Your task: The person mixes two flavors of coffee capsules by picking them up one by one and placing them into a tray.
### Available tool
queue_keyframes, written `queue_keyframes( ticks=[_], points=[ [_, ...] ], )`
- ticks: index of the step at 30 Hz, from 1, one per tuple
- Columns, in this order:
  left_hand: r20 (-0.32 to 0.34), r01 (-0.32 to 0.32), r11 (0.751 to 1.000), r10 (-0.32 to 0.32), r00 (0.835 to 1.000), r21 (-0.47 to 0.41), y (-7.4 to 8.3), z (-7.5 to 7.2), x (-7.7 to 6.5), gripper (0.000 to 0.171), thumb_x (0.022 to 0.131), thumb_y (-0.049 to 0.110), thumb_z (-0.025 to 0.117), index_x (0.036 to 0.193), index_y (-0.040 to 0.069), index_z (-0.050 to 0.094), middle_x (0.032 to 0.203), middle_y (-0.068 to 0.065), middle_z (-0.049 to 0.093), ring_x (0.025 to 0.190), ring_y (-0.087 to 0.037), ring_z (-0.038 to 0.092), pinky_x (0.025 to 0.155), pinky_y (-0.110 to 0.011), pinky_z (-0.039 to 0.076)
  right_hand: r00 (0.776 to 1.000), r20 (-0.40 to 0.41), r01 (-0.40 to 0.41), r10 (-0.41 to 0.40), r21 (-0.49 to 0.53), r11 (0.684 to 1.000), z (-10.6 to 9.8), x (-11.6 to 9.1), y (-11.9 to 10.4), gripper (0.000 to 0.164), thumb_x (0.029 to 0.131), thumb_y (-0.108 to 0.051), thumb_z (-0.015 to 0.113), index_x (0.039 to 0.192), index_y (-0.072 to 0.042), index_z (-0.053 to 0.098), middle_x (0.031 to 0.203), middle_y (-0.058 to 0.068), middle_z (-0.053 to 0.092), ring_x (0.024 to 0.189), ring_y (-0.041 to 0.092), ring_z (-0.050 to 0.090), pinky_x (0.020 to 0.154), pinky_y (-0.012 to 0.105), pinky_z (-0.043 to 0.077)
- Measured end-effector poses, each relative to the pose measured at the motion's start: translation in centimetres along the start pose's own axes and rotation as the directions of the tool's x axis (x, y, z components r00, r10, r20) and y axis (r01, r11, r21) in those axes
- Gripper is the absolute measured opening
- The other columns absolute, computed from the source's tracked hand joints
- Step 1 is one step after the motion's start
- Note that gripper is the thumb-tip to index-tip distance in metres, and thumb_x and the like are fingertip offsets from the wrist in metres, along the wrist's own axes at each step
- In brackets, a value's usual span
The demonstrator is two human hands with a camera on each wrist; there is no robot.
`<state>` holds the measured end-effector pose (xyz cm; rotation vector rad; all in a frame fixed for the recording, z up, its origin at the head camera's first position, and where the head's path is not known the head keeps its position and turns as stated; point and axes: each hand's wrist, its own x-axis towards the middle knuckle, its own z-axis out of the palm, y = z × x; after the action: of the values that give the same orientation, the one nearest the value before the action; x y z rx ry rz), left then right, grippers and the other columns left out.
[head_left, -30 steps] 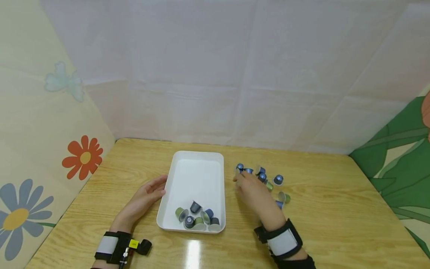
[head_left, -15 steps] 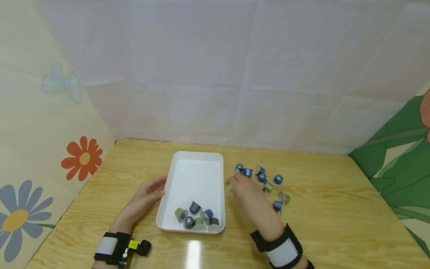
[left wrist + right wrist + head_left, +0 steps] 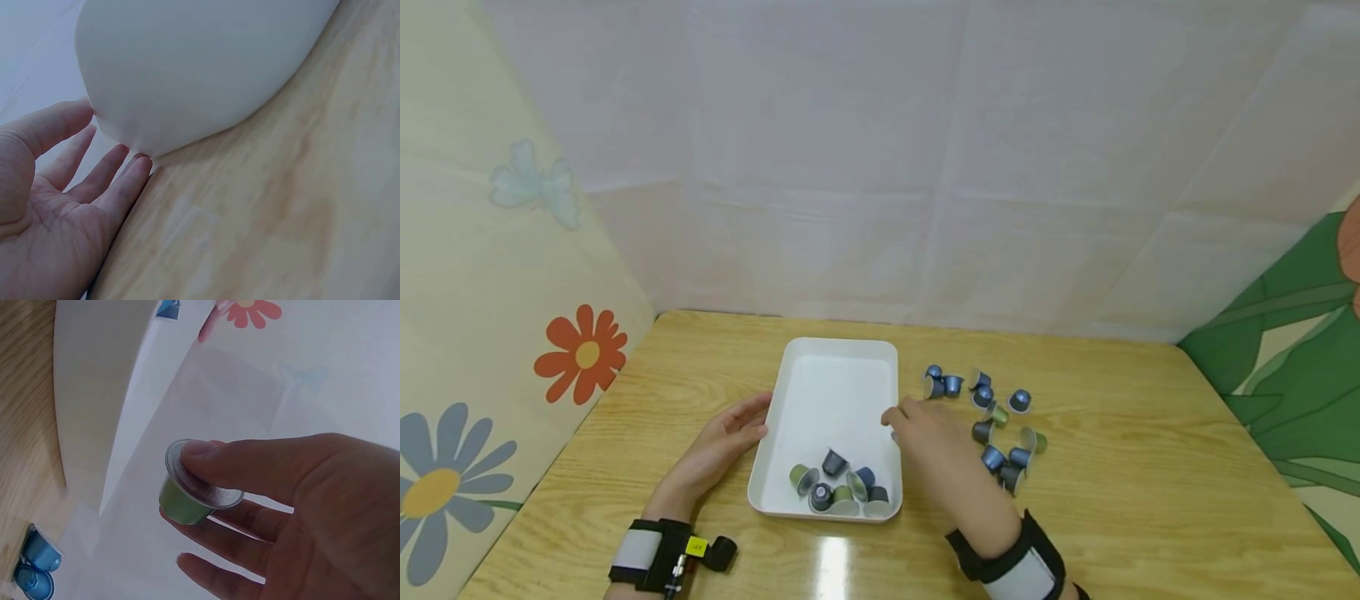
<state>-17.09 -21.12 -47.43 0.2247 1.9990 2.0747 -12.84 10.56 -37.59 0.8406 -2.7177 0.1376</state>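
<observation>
- I see the right hand (image 3: 925,432) has moved left, from the loose coffee capsules (image 3: 982,397) to the right rim of the white tray (image 3: 831,392).
- Its thumb and fingers pinch a green coffee capsule (image 3: 181,505) at that rim.
- From there, the tray's bare floor lies leftward, its long axis running away from the person.
- The left hand (image 3: 726,437), fingers loosely extended, touches the tray's left side, farther from the green capsule.

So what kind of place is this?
Probably a little filming corner, though I can't be sure: a pale sheet hangs behind a wood-grain table, and there's a wrist camera.
</observation>
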Motion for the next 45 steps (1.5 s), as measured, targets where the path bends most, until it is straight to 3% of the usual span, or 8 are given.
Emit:
queue_keyframes(
  ticks=[12, 21, 32, 45],
  points=[
    [0.000, -0.019, 0.999, 0.019, 1.000, 0.028, -0.1, 0.1, 0.1, 0.064, 0.097, 0.012, 0.063, 0.150, -0.004, 0.032, 0.155, -0.021, 0.033, 0.142, -0.033, 0.032, 0.101, -0.018, 0.041, 0.992, -0.077, 0.096, -0.099, -0.041, 0.994, 0.3, -0.2, -1.4, 0.029, 0.078, 0.002, 0.080, 0.103, -0.010, 0.070, 0.093, 0.001, 0.064, 0.084, 0.017, 0.064, 0.074, 0.034, 0.055],
    [-0.005, 0.006, 1.000, -0.006, 1.000, 0.017, -0.1, 0.0, 0.0, 0.064, 0.097, 0.013, 0.063, 0.151, -0.001, 0.032, 0.156, -0.018, 0.033, 0.143, -0.030, 0.032, 0.101, -0.018, 0.041, 0.969, -0.143, 0.193, -0.203, -0.080, 0.978, 0.7, -0.3, -2.7, 0.032, 0.075, 0.001, 0.083, 0.101, -0.013, 0.071, 0.097, 0.000, 0.067, 0.086, 0.015, 0.065, 0.074, 0.030, 0.054],
    [-0.008, 0.008, 1.000, -0.008, 1.000, 0.028, 0.0, -0.1, 0.0, 0.065, 0.097, 0.014, 0.064, 0.152, 0.000, 0.032, 0.156, -0.017, 0.033, 0.142, -0.029, 0.033, 0.100, -0.017, 0.041, 0.973, -0.006, 0.228, -0.230, -0.100, 0.968, 1.5, -0.4, -4.6, 0.028, 0.081, -0.004, 0.077, 0.105, -0.015, 0.071, 0.099, -0.001, 0.066, 0.088, 0.015, 0.064, 0.076, 0.031, 0.053],
    [-0.001, 0.002, 1.000, -0.002, 1.000, 0.027, 0.0, -0.1, 0.0, 0.065, 0.097, 0.015, 0.064, 0.152, 0.000, 0.032, 0.156, -0.017, 0.034, 0.142, -0.030, 0.033, 0.100, -0.018, 0.041, 0.970, 0.040, 0.244, -0.241, -0.099, 0.965, 2.9, -0.3, -5.2, 0.024, 0.082, -0.010, 0.077, 0.104, -0.016, 0.070, 0.093, -0.002, 0.067, 0.080, 0.013, 0.062, 0.071, 0.028, 0.052]
  ],
)
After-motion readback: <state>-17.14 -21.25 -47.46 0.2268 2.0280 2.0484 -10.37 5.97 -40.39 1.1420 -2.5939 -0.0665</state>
